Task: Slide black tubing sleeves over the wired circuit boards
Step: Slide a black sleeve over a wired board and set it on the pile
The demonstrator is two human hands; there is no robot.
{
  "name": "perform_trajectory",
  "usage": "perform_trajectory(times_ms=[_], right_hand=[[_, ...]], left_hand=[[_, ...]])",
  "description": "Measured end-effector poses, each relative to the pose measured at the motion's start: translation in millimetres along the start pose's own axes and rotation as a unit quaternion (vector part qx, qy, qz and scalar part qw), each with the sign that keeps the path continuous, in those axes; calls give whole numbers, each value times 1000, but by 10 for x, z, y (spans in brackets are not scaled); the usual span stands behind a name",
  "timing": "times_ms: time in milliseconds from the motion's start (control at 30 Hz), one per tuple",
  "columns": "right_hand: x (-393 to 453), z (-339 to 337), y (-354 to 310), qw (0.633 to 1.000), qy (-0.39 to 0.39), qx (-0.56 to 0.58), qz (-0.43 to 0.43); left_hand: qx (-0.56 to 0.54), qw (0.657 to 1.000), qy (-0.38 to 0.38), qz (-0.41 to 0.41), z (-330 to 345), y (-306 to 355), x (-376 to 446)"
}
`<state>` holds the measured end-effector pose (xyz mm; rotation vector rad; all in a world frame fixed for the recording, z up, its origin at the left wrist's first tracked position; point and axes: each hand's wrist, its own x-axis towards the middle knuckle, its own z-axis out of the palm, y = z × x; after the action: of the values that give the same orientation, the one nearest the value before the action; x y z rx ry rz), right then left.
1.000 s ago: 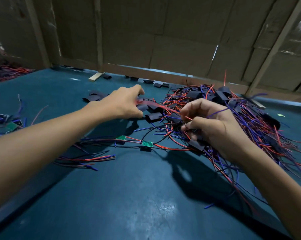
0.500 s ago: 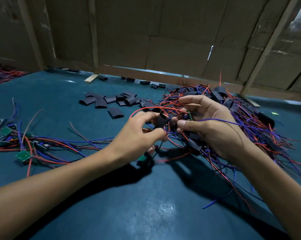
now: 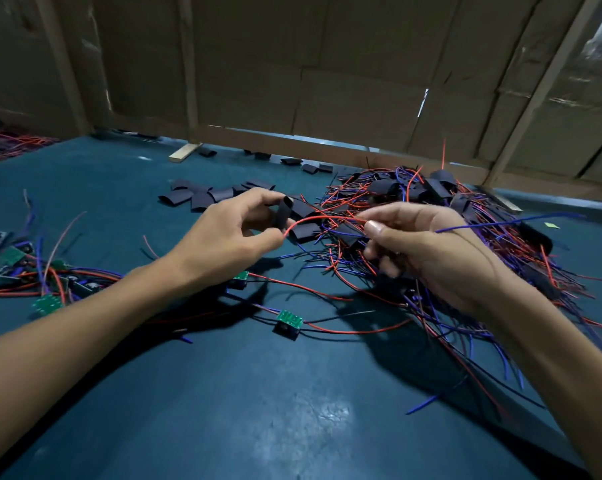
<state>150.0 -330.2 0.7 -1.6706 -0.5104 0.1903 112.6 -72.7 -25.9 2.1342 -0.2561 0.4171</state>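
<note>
My left hand (image 3: 230, 233) pinches a black tubing sleeve (image 3: 282, 212) upright between thumb and fingers, above the teal table. My right hand (image 3: 431, 251) pinches a red wire (image 3: 310, 220) and a blue wire (image 3: 507, 223); the red wire arcs across to the sleeve's lower end. Whether a board hangs inside my right palm is hidden. Two small green circuit boards (image 3: 290, 320) (image 3: 240, 277) with wires lie on the table below my hands.
A big tangle of red and blue wires with sleeved boards (image 3: 465, 237) fills the right side. Loose black sleeves (image 3: 202, 197) lie behind my left hand. More bare green boards with wires (image 3: 46, 303) lie at the left. A cardboard wall (image 3: 327, 98) closes the table's far edge.
My left hand went to the sleeve pile and came back with one black sleeve. My right hand lifted the red and blue wires; both hands have drawn slightly apart.
</note>
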Motion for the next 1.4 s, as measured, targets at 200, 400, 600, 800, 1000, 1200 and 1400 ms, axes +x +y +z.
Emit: perform_trajectory(times_ms=[200,400,600,800,1000,1200,1400], right_hand=[[-9,-50,39,941,-94,-325,-3],[-49,-163,-41,954,-180,-224,81],[-55,-311,-97,949,-261,153,85],[8,-210,-89,970,-118,181,114],[8,-127,-77,981,-98,143,89],[23,-40,12,994,56,12,-89],[-22,22,22,934,159,-176,-266]], left_hand=[[-46,998,27,22,101,29,-24],[-79,991,107,6,63,-1,18],[-117,983,143,-3,25,-13,57],[-89,991,95,30,52,4,23],[61,991,57,103,90,9,-39],[71,991,37,106,90,-1,-38],[17,993,10,117,118,71,-68]])
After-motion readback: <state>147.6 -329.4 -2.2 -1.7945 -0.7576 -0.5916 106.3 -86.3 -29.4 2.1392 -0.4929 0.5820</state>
